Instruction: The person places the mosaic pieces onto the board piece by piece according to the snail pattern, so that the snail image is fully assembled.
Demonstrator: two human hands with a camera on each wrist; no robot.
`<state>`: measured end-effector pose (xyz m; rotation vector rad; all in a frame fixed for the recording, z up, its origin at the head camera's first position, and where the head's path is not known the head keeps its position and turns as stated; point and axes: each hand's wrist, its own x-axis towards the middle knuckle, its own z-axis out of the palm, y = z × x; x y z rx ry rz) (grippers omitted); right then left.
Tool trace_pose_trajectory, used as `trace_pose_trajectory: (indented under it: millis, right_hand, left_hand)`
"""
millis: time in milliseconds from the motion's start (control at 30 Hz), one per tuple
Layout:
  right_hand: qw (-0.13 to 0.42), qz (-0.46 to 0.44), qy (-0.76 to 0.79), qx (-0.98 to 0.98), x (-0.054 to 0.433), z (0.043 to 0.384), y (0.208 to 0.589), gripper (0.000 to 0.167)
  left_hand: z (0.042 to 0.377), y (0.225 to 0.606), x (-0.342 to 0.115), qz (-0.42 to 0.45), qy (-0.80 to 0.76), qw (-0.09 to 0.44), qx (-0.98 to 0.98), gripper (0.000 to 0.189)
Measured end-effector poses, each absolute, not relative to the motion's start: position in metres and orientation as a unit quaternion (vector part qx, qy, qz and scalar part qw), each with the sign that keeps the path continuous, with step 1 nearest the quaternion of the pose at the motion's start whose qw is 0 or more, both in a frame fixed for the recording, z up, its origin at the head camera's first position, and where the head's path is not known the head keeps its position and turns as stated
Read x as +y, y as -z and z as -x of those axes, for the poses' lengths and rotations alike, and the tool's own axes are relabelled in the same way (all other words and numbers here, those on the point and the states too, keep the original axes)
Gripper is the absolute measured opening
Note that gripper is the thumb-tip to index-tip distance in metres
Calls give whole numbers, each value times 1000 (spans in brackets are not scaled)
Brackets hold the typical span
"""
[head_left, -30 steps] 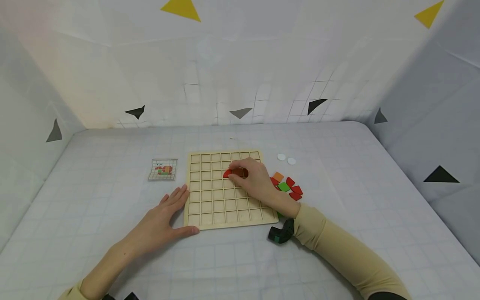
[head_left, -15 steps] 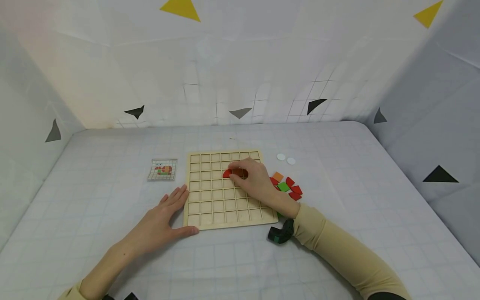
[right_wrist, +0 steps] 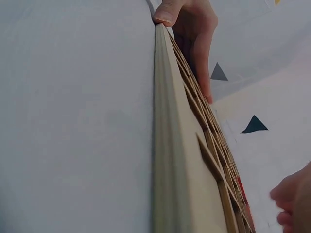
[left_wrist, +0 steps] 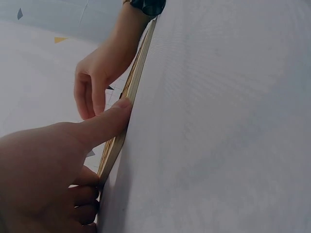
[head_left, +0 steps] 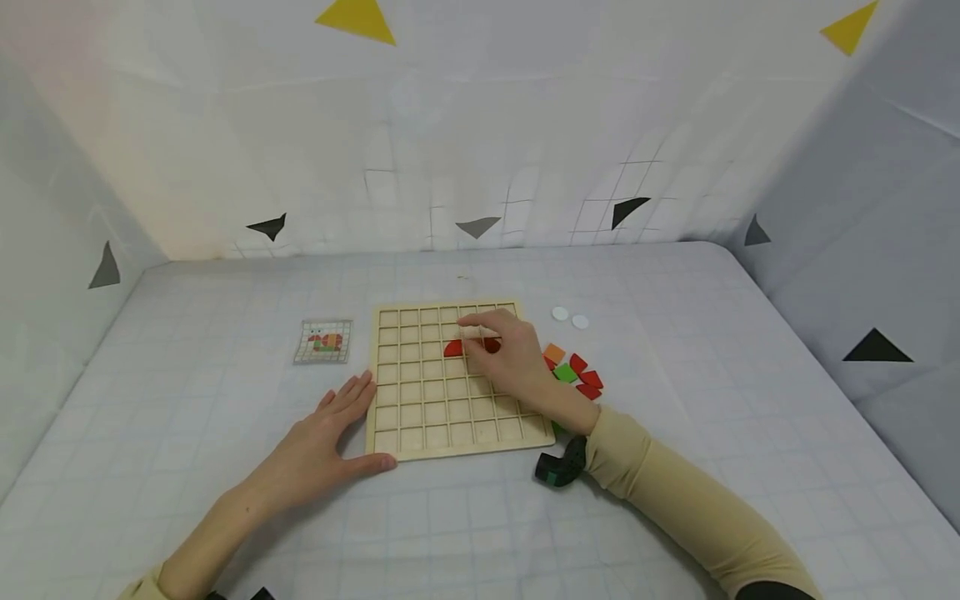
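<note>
A square wooden grid board [head_left: 412, 415] lies on the table. My left hand [head_left: 311, 446] rests against its left edge with straight fingers, the thumb [left_wrist: 116, 114] touching the front edge near the corner. Over the board, my right hand [head_left: 508, 358] hovers with thumb and index finger apart and nothing visible between them. A red piece [head_left: 453, 348] sits in a cell left of the thumb. Another dark red patch [head_left: 492, 344] shows on the board through the gap below the index finger; the hand partly hides it.
Right of the board lie several loose red pieces [head_left: 591, 379], a green square [head_left: 565, 372] and an orange square [head_left: 554, 353], partly behind the right wrist. Two white discs [head_left: 559, 313] lie farther back. A small pattern card [head_left: 323, 342] lies left of the board.
My right thumb and index finger have lifted slightly off the red pieces and spread a little. The left hand and the board have stayed in place.
</note>
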<state>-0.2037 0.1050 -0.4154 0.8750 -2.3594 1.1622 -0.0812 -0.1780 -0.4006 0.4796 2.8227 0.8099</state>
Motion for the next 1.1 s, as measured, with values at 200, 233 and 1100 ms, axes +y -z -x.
trace_pose_trajectory:
  millis: [200, 233, 1100]
  right_hand:
    - [157, -277, -462, -828, 124, 207, 396, 26]
    - [147, -271, -466, -829, 129, 209, 394, 26]
    - [71, -230, -393, -887, 235, 192, 422, 25]
  left_hand:
    - [81, 403, -177, -160, -277, 82, 944, 108]
    - [81, 403, -177, -159, -277, 81, 944, 108]
    - [80, 402, -178, -156, -274, 80, 946, 108]
